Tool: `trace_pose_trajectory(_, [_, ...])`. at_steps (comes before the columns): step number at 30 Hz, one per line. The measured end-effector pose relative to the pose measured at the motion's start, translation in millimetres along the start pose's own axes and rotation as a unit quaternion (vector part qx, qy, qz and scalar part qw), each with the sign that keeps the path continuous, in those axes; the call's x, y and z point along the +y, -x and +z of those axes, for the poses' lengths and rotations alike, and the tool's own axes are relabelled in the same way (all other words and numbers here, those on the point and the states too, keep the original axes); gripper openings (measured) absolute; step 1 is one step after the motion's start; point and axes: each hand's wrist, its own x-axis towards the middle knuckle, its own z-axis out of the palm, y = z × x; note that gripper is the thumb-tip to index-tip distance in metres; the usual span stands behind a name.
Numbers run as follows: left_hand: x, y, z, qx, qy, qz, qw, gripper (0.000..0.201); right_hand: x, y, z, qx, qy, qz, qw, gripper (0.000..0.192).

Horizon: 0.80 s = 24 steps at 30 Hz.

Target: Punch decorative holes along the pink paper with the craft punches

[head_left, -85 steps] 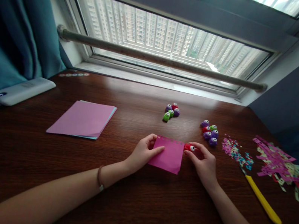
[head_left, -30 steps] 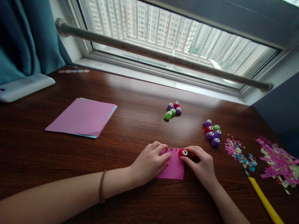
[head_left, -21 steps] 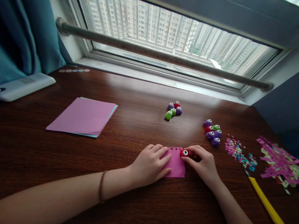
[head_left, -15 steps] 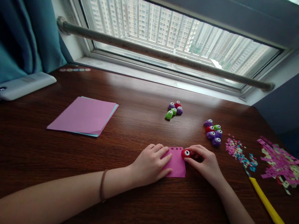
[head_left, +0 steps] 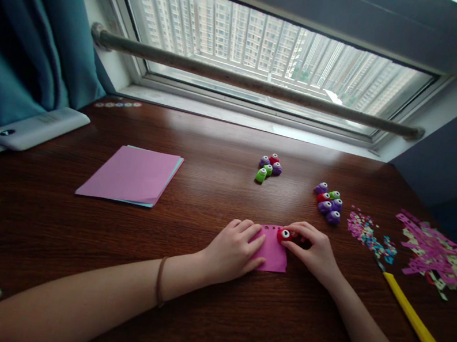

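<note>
My right hand [head_left: 313, 248] pinches a small red craft punch [head_left: 283, 235] with a white eye-like button, set at the top right edge of a small pink sheet of paper [head_left: 275, 257]. A row of small punched holes runs along that sheet's top edge. My left hand [head_left: 233, 253] grips the sheet from the left, fingers over its surface, covering its left part. Beyond my hands stand two groups of similar craft punches in purple, red and green, one group [head_left: 270, 167] further back and the other [head_left: 328, 203] nearer my right hand.
A stack of coloured paper [head_left: 131, 175] lies to the left. On the right are tiny paper cut-outs [head_left: 369, 235], a yellow-handled craft knife [head_left: 410, 312] and a heap of punched paper strips [head_left: 438, 253]. A white device [head_left: 38, 127] with a cable sits by the curtain.
The view has shifted slightly, so things on the table appear a little moved. Both hands keep their places on the pink paper and the red punch.
</note>
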Motion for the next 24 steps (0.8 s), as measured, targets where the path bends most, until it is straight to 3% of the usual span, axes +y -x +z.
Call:
trace_pose_trajectory(17, [0.9, 0.6, 0.4, 0.006, -0.003, -0.002, 1.000, 0.037, 0.7, -0.6, -1.1, -0.007, -0.001, -0.002, 1.000, 0.024])
trace_pose_trajectory(24, [-0.8, 1.4, 3.0, 0.004, 0.025, 0.030, 0.999, 0.034, 0.3, -0.5, -2.8, -0.008, -0.005, 0.001, 1.000, 0.027])
